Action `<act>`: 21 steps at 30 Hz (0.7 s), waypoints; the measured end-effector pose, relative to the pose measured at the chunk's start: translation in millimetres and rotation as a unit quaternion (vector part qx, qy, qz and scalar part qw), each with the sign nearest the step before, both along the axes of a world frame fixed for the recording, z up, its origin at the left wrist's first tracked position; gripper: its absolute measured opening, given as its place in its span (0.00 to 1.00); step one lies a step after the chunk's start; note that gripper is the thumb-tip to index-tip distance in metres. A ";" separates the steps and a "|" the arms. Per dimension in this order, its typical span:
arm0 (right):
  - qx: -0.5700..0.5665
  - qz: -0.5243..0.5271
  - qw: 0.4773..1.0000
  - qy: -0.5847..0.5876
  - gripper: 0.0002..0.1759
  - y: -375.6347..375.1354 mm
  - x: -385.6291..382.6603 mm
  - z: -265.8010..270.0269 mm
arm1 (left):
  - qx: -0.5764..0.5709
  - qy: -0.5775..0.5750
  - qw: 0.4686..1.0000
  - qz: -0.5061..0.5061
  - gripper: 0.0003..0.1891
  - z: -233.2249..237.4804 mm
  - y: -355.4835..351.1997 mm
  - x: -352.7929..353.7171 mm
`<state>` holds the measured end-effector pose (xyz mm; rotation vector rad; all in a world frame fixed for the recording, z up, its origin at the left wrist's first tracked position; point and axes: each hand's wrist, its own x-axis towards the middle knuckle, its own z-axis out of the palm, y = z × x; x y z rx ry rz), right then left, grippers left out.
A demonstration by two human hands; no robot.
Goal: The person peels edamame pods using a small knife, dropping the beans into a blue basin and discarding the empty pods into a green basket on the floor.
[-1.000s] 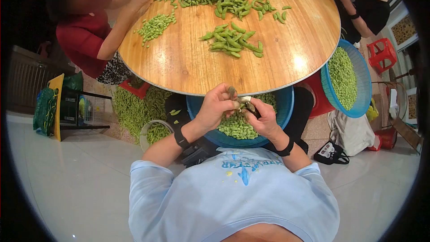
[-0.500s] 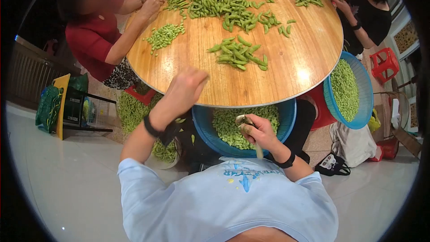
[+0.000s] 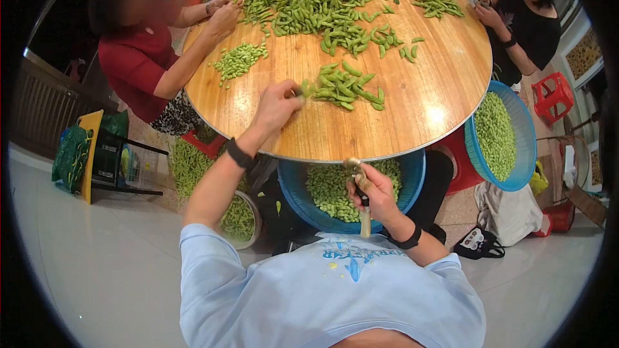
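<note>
"Head view: what could be going wrong from here?"

"Left hand (image 3: 278, 106) is reaching to eleven o'clock, its fingers curling at the nine o'clock edge of the near pods (image 3: 343, 86). Those are lying at twelve on the table (image 3: 406, 106). Blur is hiding the fingertips, so I cannot tell whether they are pinching a pod or only brushing one."

"So what could be causing trouble there?"

"Speed, I'm thinking. A hasty sweep could be scattering pods over the smooth wood, or dragging along several at once."

"And the right hand (image 3: 378, 194)?"

"At one o'clock, over the basin (image 3: 287, 188). Its fingers are wrapping tightly round a tool (image 3: 365, 223), whose pale end is pointing to six, towards the shirt (image 3: 322, 283). A slackening grip could be letting it fall among the beans (image 3: 322, 188)."

"What is differing from half a second ago?"

"Back then the left hand is hovering over the table's near edge, short of the pods; now it is meeting their edge. The right hand is staying above the basin, but the tool's dark handle is now showing below the fingers. The near pods are lying much the same."
</note>
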<state>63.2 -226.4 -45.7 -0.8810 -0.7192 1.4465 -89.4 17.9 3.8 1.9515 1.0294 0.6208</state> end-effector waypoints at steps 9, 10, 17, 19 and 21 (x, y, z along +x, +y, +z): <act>0.001 0.002 0.989 0.151 0.24 19.6 -1.7 20.2 | -0.302 -0.185 0.931 -0.093 0.07 3.3 -109.6 2.9; -0.001 0.002 0.989 0.151 0.24 18.4 -1.6 19.2 | -0.305 -0.199 0.927 -0.088 0.07 2.2 -113.5 4.6; 0.010 0.003 0.987 0.158 0.25 11.0 -2.0 17.5 | -0.327 -0.238 0.911 -0.077 0.07 -9.7 -119.5 3.6; 0.008 -0.001 0.989 0.148 0.25 11.3 -1.5 16.3 | -0.315 -0.240 0.915 -0.074 0.08 -9.7 -123.4 6.6; 0.009 0.006 0.986 0.169 0.26 11.0 -1.2 15.6 | -0.301 -0.242 0.920 -0.069 0.08 -10.0 -125.7 7.6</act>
